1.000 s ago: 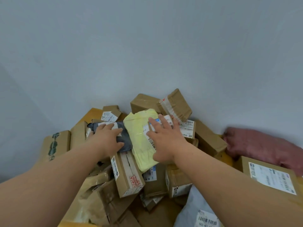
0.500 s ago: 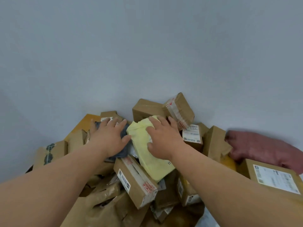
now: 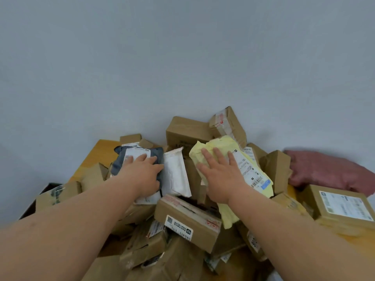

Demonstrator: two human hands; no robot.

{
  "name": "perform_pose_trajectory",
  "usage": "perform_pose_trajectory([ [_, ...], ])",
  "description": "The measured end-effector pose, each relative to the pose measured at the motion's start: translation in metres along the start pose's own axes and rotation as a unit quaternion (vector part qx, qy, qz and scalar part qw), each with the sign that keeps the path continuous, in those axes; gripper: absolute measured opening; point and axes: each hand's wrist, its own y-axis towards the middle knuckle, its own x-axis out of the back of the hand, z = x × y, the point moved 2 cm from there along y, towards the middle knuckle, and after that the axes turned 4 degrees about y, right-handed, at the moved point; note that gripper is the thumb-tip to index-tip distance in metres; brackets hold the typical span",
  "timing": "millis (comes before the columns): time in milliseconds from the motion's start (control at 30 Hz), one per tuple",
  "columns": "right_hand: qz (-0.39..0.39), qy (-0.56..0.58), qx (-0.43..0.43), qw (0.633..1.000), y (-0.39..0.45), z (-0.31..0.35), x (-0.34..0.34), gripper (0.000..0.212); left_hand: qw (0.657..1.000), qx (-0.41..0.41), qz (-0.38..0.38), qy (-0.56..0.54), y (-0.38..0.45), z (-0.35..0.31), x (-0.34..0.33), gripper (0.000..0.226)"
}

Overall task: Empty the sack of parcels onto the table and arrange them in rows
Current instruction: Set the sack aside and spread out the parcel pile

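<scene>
A heap of brown cardboard parcels (image 3: 188,218) is lying jumbled on the yellow wooden desk (image 3: 97,151), and both bare hands are reaching into its top. The left hand (image 3: 142,175) is resting palm down, fingers spread fairly straight, on a dark grey soft plastic mailer bag (image 3: 121,161) with a white label. Just to the right of that hand a white padded envelope (image 3: 175,175) is leaning in the pile, touching the grey bag's edge. The right hand (image 3: 221,175) is pressing flat, fingers wide and straight, on a pale yellow soft mailer bag (image 3: 239,159) whose long white shipping label is showing to the right of the fingers. Beyond both hands, two brown boxes are sitting against the grey wall. Far right of the right hand, a dull pink woven sack (image 3: 326,171) is lying crumpled, with a flat labelled cardboard box (image 3: 343,207) nearer than it.
</scene>
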Motion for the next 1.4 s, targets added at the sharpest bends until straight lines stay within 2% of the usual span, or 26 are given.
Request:
perform_pose_trajectory([
  [133, -0.01, -0.006, -0.05, 0.999, -0.006, -0.025, 0.005, 0.073, 0.999, 0.036, -0.026, -0.008, 0.008, 0.003, 0.009, 0.052],
  [267, -0.041, -0.001, -0.085, 0.996, -0.007, -0.038, 0.013, 0.062, 0.997, 0.063, -0.036, -0.007, 0.012, 0.002, 0.015, 0.06],
  [367, -0.062, 0.016, -0.037, 0.997, 0.0, -0.032, 0.017, 0.059, 0.998, 0.017, -0.05, -0.026, 0.02, -0.018, 0.02, 0.067],
  [467, -0.021, 0.033, 0.062, 0.997, 0.01, -0.011, 0.013, 0.062, 0.996, -0.071, -0.044, -0.023, 0.028, -0.045, 0.02, 0.061],
  [567, 0.022, 0.001, 0.123, 0.992, 0.018, -0.002, -0.006, 0.061, 0.994, -0.11, 0.017, 0.003, 0.037, -0.063, 0.01, 0.058],
  [633, 0.044, -0.036, 0.128, 0.99, 0.022, -0.006, -0.02, 0.059, 0.991, -0.111, 0.062, 0.035, 0.04, -0.066, 0.004, 0.056],
  [700, 0.044, -0.054, 0.125, 0.99, 0.021, -0.014, -0.027, 0.06, 0.99, -0.108, 0.074, 0.048, 0.042, -0.065, 0.001, 0.05],
  [867, 0.004, -0.043, 0.097, 0.994, 0.015, -0.029, -0.017, 0.062, 0.997, -0.077, 0.013, 0.002, 0.05, -0.062, 0.003, 0.046],
  [1000, -0.018, -0.051, 0.05, 0.997, 0.007, -0.045, -0.008, 0.057, 0.997, -0.068, -0.02, 0.005, 0.055, -0.058, 0.006, 0.041],
  [1200, 0.007, -0.068, -0.045, 0.997, 0.012, -0.065, 0.001, 0.036, 0.996, -0.041, -0.077, -0.016, 0.063, -0.054, 0.006, 0.032],
  [1300, -0.029, -0.026, -0.033, 0.999, 0.022, -0.062, 0.006, 0.028, 0.992, -0.031, -0.111, -0.058, 0.069, -0.058, 0.009, 0.039],
  [1400, -0.068, 0.014, 0.03, 0.997, 0.038, -0.046, 0.003, 0.035, 0.992, -0.038, -0.1, -0.07, 0.078, -0.067, 0.011, 0.049],
])
